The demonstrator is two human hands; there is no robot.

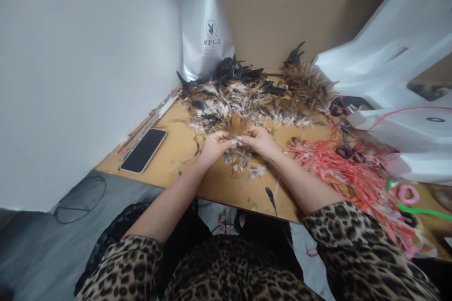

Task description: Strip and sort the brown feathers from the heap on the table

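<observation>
My left hand [216,145] and my right hand [259,140] meet over the middle of a wooden board [183,160]. Both are closed, fingertips pinched together on a small bunch of brown feathers [238,124] that fans up between them. Loose pale feathers [243,162] lie on the board just under my wrists. Behind my hands spreads a big pile of black, white and brown feathers [247,91].
A phone [144,150] lies screen-up at the board's left edge. A tangle of pink plastic strips [348,169] covers the right side, with scissors [348,150] in it. A silver bag [205,33] leans against cardboard behind. White foam pieces [399,66] stand at right.
</observation>
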